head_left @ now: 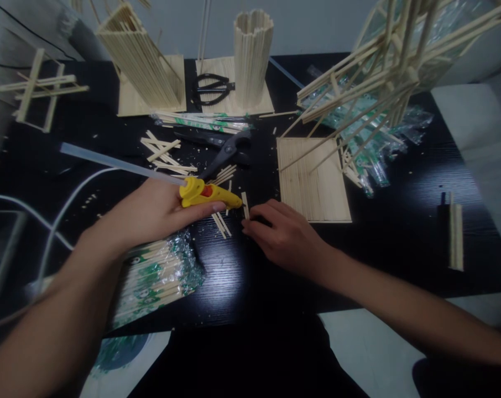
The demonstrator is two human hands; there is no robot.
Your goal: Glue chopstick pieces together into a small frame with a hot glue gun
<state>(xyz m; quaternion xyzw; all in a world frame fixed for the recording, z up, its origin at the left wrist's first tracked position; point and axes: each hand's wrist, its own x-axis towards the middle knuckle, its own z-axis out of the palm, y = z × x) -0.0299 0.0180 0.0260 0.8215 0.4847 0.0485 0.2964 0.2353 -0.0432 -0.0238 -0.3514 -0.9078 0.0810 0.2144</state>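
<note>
My left hand (pixel 163 210) is wrapped round a yellow hot glue gun (pixel 211 194), with a long translucent glue stick (pixel 118 161) coming out of its back end. The gun's nozzle is at a short piece of wooden stick (pixel 245 205), touching it or very close. My right hand (pixel 279 235) pinches the lower end of that piece between thumb and fingers. Several cut stick pieces (pixel 222 225) lie on the table beneath the gun. Behind it are pliers (pixel 229 149) with dark handles and another pile of cut sticks (pixel 163 152).
A square stick base (pixel 314 182) carries a tall stick frame (pixel 383 72) on the right. Two stick towers (pixel 140 66) and black-handled scissors (pixel 212 89) stand or lie at the back. Packaged sticks (pixel 155 276) lie front left, near a white cord (pixel 53 232). Plastic wrappers (pixel 370 132) lie right.
</note>
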